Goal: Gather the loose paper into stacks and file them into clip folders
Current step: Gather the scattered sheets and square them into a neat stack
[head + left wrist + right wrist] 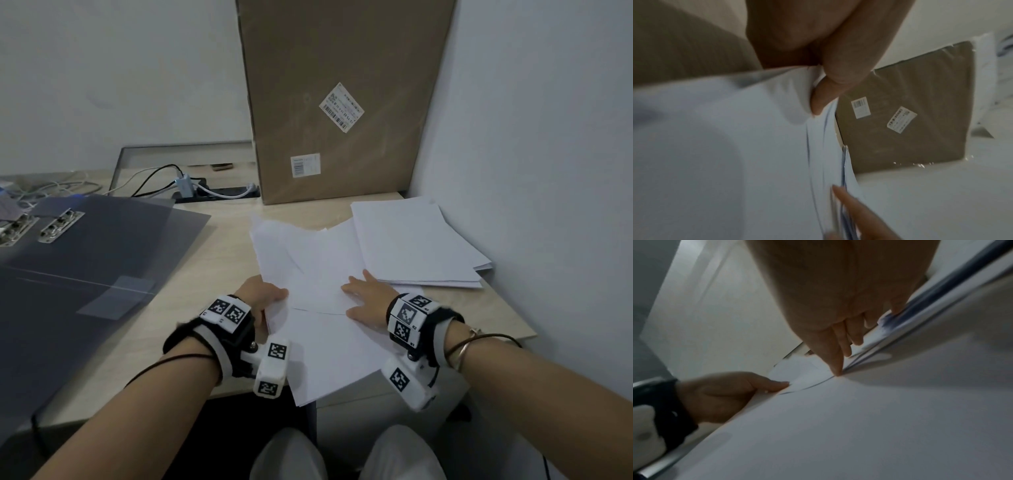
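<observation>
Loose white sheets [318,270] lie fanned out in the middle of the desk, and their near corner hangs over the front edge. My left hand [269,295] grips their left edge, thumb on top and fingers underneath; the left wrist view shows this pinch on the paper [725,146]. My right hand [363,295] lies flat on the sheets with straight, spread fingers [837,368] pressing down. A tidier paper stack [414,240] rests to the right by the wall. Dark grey clip folders [85,270] lie open at the left, with their metal clips [60,223] at the far end.
A tall cardboard box [342,102] stands against the wall behind the paper. A power strip with cables [212,192] lies at the back left. The white wall [531,171] closes in the right side. Bare desk [219,260] separates the folders from the sheets.
</observation>
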A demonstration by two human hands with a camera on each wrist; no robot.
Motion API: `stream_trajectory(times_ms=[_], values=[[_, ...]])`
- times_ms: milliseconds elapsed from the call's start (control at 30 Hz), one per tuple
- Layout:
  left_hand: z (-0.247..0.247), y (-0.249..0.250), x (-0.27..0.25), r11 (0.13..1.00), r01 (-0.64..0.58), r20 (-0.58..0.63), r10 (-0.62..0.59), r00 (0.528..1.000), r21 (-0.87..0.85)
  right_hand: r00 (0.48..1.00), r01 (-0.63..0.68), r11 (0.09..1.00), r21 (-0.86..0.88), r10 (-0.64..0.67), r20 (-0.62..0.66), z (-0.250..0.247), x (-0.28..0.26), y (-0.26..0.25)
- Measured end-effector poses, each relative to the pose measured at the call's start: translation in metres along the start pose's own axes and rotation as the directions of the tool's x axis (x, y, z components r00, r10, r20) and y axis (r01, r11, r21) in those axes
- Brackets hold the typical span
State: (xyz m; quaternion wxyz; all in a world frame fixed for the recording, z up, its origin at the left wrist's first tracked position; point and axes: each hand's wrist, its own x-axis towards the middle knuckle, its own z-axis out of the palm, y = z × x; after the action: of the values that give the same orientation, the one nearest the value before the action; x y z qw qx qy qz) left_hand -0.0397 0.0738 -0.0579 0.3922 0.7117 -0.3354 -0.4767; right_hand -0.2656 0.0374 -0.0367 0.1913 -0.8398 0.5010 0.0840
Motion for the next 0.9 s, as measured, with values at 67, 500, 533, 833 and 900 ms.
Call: stream_trajectory(times_ms=[67, 500, 533, 833, 900], values=[[0.001, -0.001, 0.001, 0.997, -0.071, -0.023, 0.072, 0.997, 0.017, 0.999, -0.008, 0.992, -0.127, 0.004, -0.033, -0.006, 0.007, 0.002], [-0.045, -0.009, -0.004, 0.938, -0.275, -0.281, 0.211, 0.936, -0.213, 0.972, -0.228, 0.972, 0.055, 0.224, 0.074, -0.016, 0.014, 0.022], [-0.053, -0.011, -0.003, 0.929, -0.278, -0.311, 0.196, 0.930, -0.244, 0.973, -0.224, 0.972, 0.074, 0.218, 0.079, -0.016, 0.013, 0.023], [-0.145, -0.041, 0.012, 0.804, -0.253, -0.492, -0.055, 0.869, -0.538, 0.971, -0.234, 0.944, 0.233, 0.240, 0.000, -0.013, 0.014, 0.021], [-0.153, -0.049, 0.020, 0.784, -0.290, -0.485, -0.016, 0.874, -0.549, 0.964, -0.168, 0.915, 0.368, 0.230, -0.131, -0.023, 0.013, 0.013]])
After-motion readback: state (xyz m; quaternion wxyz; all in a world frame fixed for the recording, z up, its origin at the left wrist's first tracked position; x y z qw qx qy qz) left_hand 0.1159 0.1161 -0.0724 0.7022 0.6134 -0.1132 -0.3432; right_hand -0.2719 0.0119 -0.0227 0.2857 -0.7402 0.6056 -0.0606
